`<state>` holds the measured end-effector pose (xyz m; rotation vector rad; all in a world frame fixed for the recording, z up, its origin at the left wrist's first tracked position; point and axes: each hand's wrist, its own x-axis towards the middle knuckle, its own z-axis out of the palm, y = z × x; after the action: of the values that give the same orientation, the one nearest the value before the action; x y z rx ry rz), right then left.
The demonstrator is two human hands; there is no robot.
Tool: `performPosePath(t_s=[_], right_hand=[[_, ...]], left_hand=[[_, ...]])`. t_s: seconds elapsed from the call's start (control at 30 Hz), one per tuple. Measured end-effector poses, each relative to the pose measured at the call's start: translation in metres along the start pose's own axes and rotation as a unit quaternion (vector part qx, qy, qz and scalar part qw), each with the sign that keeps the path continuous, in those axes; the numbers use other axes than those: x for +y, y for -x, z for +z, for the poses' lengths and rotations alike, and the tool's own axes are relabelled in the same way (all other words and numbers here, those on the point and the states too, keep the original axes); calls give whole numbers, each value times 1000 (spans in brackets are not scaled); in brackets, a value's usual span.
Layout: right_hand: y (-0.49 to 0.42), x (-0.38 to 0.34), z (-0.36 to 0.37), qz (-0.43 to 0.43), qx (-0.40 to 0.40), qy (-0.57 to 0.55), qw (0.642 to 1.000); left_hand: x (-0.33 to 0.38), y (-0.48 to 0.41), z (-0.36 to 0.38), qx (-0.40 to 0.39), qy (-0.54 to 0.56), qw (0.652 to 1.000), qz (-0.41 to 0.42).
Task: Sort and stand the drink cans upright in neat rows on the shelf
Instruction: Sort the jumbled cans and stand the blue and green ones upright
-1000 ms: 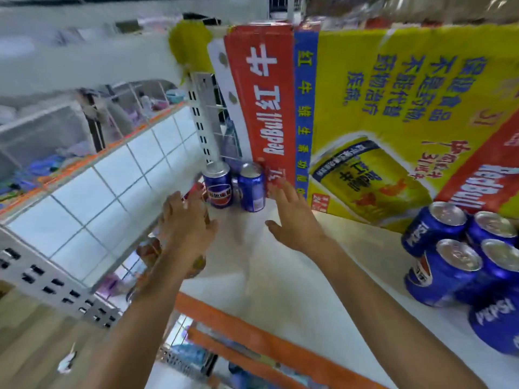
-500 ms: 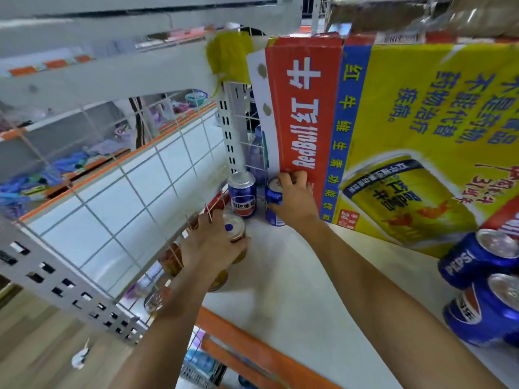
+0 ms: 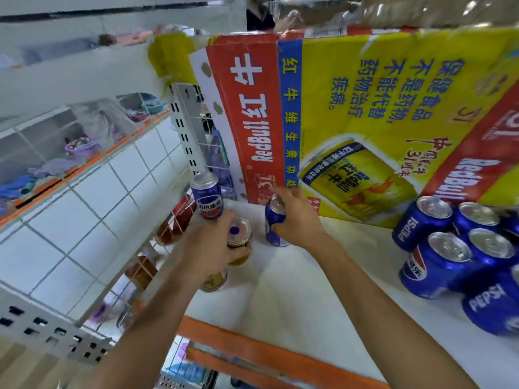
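Observation:
My right hand (image 3: 299, 220) grips a blue Pepsi can (image 3: 273, 223) and holds it upright on the white shelf (image 3: 295, 299), in front of the carton. My left hand (image 3: 207, 248) wraps around a gold can (image 3: 239, 237) with a purple dot on its lid; a second gold can (image 3: 215, 280) shows below my palm. Another blue Pepsi can (image 3: 207, 196) stands upright in the shelf's back left corner. A cluster of several blue Pepsi cans (image 3: 460, 256) stands at the right.
A big yellow and red Red Bull carton (image 3: 379, 122) fills the back of the shelf. A white wire grid divider (image 3: 92, 203) bounds the left side, with red cans (image 3: 182, 211) behind it. An orange rail (image 3: 252, 346) edges the shelf front.
My right hand has drawn the blue can away from the back corner toward the front right. My left hand has stayed on the gold can. The camera has shifted closer.

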<state>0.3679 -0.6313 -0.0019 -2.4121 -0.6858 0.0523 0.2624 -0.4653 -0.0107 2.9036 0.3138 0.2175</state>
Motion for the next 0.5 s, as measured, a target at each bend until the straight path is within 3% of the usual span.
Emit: performPosePath(t_s=[0.27, 0.5], right_hand=[[37, 68, -77, 92, 58, 147, 983], [53, 101, -109, 122, 38, 291, 948]], left_hand=[[102, -15, 23, -63, -35, 988, 139], [134, -21, 34, -78, -43, 982, 167]])
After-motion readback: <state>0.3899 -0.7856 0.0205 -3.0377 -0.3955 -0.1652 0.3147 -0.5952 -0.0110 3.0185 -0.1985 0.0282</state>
